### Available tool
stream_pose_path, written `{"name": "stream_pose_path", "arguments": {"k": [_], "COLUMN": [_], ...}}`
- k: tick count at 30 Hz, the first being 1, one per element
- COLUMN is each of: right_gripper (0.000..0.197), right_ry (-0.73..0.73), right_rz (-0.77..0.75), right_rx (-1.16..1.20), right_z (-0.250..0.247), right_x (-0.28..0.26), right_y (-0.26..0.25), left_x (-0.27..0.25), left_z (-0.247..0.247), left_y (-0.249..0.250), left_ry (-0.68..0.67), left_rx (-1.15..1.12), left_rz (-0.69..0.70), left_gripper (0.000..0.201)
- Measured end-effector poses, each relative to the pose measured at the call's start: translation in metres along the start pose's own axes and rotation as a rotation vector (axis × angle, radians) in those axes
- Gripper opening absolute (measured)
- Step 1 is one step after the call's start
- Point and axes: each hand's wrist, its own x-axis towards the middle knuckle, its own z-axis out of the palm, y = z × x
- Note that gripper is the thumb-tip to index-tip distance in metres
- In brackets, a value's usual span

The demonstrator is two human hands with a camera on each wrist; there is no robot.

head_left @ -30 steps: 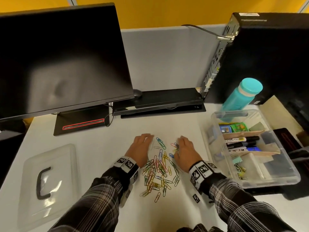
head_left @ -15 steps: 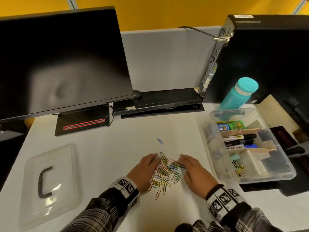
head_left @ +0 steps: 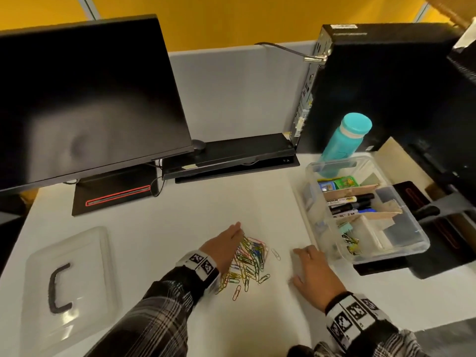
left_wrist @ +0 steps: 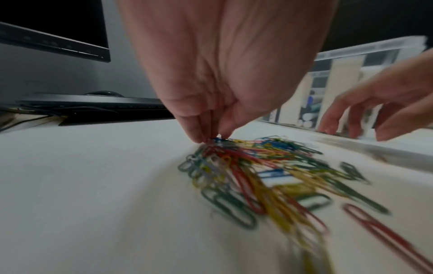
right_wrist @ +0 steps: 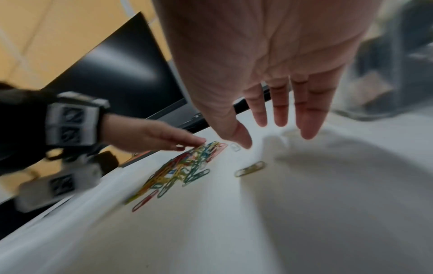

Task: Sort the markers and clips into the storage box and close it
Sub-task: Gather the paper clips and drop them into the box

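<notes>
A heap of coloured paper clips [head_left: 248,261] [left_wrist: 257,166] [right_wrist: 187,163] lies on the white desk in front of me. My left hand [head_left: 235,231] [left_wrist: 211,138] lies with straight fingers along the heap's left side, fingertips touching its far end. Away from the heap to the right, my right hand [head_left: 300,266] [right_wrist: 276,137] hovers flat and open, holding nothing, close to the clear storage box [head_left: 401,249]. Markers [head_left: 350,202] lie in the box's middle compartment and binder clips [head_left: 347,239] in a nearer one. A single clip [right_wrist: 250,168] lies loose under the right hand.
The clear lid [head_left: 85,253] with a black handle lies on the desk at the left. A monitor [head_left: 85,99] stands at the back left, a keyboard [head_left: 237,155] behind the heap, and a teal bottle [head_left: 345,140] and a black computer case [head_left: 381,81] behind the box.
Both hands drew the clips together and toward me. Since then the right hand has left the heap and moved right toward the box; the left hand stays on the heap.
</notes>
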Motion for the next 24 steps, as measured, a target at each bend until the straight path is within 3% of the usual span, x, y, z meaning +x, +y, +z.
{"name": "stream_pose_path", "arguments": {"k": [4,8,10,13,15,17,18,20,24], "right_gripper": [0.052,0.042,0.036,0.032,0.071,0.125,0.14,0.148,0.131], "right_ry": [-0.051,-0.071,-0.067,-0.01,-0.03,-0.158,-0.211,-0.247,-0.206], "right_rz": [-0.011,-0.143,-0.168,-0.128,-0.045,0.053,0.072,0.037,-0.043], "right_rx": [0.017,0.128,0.181,0.248,0.201,0.105,0.058,-0.027,-0.024], "right_z": [0.009,0.023,0.025,0.019,0.013,0.011,0.011,0.015,0.023], "right_x": [-0.005,0.004,0.012,0.021,0.026,0.031,0.033,0.036,0.041], "right_y": [0.004,-0.026,-0.04,-0.05,-0.048,-0.045,-0.047,-0.054,-0.066], "left_x": [-0.023,-0.046,-0.056,-0.065,-0.067,-0.063,-0.06,-0.052,-0.04], "left_z": [0.021,0.02,0.018,0.022,0.025,0.028,0.03,0.031,0.03], "left_y": [-0.002,-0.007,-0.013,-0.023,-0.027,-0.028,-0.028,-0.029,-0.027], "left_ry": [0.046,0.231,0.274,0.216,0.157,0.119,0.111,0.108,0.121], "left_rx": [-0.131,-0.249,-0.259,-0.251,-0.177,-0.076,-0.038,-0.014,-0.102], "left_rz": [0.046,0.007,-0.046,-0.127,-0.156,-0.16,-0.162,-0.175,-0.178], "left_gripper": [0.076,0.051,0.065,0.102,0.121,0.132,0.135,0.139,0.136]}}
